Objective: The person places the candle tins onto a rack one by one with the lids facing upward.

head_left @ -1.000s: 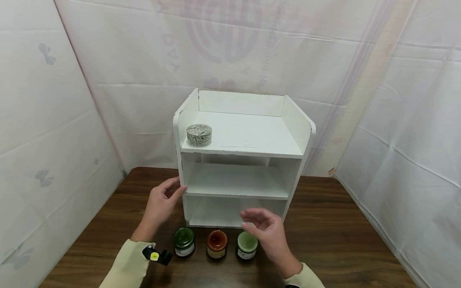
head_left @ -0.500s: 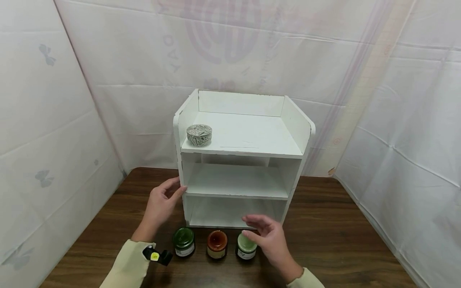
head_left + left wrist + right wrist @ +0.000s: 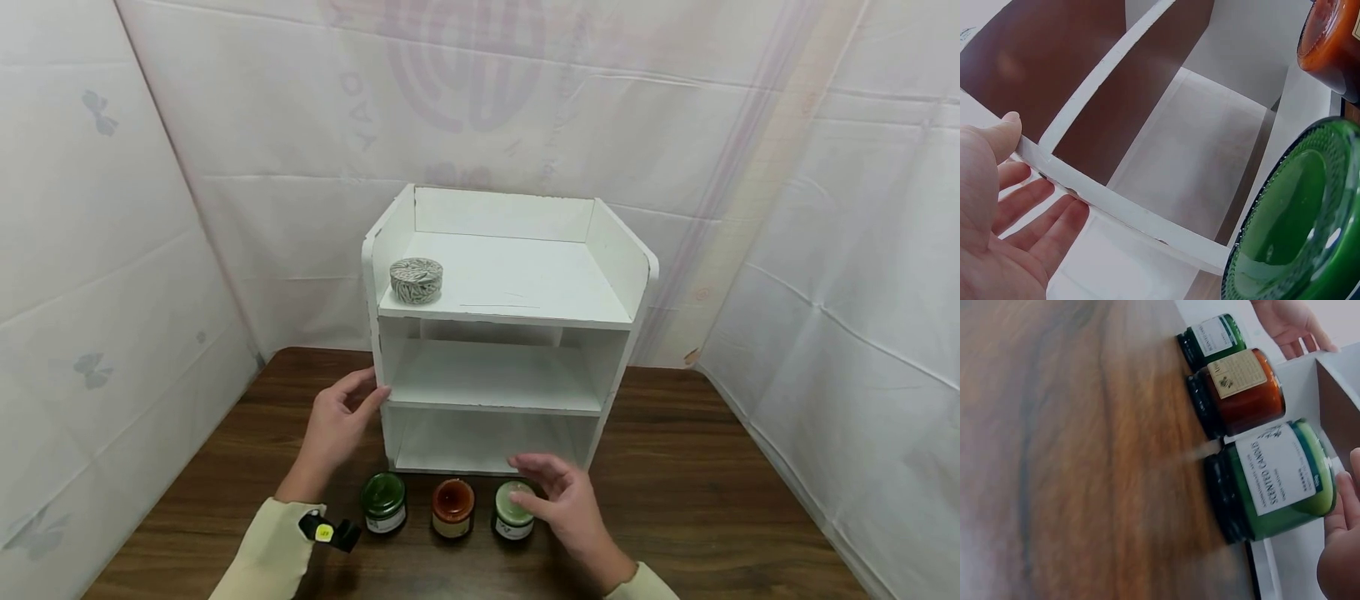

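The left hand (image 3: 341, 421) holds the left side panel of a white shelf unit (image 3: 502, 317), its thumb at the front edge and its fingers along the outside. A light green scented candle jar (image 3: 514, 500) stands on the table before the shelf, its black lid downward in the right wrist view. The right hand (image 3: 562, 500) is at this jar, thumb over its top in the head view, fingers spread apart and curved loosely. To the left stand an amber candle jar (image 3: 452, 505) and a dark green candle jar (image 3: 383, 502), also lid down.
A round grey-and-white patterned tin (image 3: 416, 281) sits at the top shelf's front left corner. The brown wooden table (image 3: 690, 483) extends on both sides of the shelf unit. White cloth (image 3: 300, 125) hangs behind and at the sides.
The right hand has come down slightly toward the light green candle jar, and its thumb now overlaps the jar's top. The left hand and the jars have stayed in place.
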Tool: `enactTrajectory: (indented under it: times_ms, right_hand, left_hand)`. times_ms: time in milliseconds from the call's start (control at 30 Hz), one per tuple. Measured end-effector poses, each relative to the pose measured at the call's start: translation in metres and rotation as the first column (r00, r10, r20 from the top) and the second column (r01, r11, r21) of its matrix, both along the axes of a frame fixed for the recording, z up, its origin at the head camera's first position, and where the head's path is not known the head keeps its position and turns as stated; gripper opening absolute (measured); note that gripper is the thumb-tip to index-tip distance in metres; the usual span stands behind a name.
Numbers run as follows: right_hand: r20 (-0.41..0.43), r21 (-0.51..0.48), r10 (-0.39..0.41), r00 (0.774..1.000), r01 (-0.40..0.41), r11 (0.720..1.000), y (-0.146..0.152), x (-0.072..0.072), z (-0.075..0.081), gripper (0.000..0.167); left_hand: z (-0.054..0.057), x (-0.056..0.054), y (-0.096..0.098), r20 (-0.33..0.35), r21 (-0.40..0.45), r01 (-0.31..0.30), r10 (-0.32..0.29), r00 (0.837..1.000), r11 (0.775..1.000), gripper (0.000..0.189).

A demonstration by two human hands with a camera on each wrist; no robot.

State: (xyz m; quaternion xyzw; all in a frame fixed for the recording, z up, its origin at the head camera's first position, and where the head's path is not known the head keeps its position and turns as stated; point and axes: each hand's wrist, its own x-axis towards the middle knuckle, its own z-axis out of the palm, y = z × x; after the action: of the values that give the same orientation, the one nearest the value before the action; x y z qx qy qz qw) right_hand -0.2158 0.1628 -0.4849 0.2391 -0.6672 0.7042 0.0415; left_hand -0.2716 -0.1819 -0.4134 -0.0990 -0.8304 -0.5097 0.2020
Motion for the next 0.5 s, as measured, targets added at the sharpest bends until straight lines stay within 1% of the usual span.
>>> enactTrajectory:
  times_ms: [233, 500]
  right_hand:
    - [0.0, 0.039, 0.051, 0.999, -0.051, 0.998, 0.005, -0.001, -0.008, 0.052]
    - [0.004, 0.106, 0.119, 0.993, -0.119, 0.987, 0.011, -0.002, -0.015, 0.058]
  left_hand:
    - [-0.001, -0.001, 0.0, 0.001, -0.01, 0.001, -0.001, 1.0, 1.0, 0.042]
    - [-0.001, -0.001, -0.001, 0.014, -0.001, 0.019, -0.019, 1.0, 1.0, 0.043]
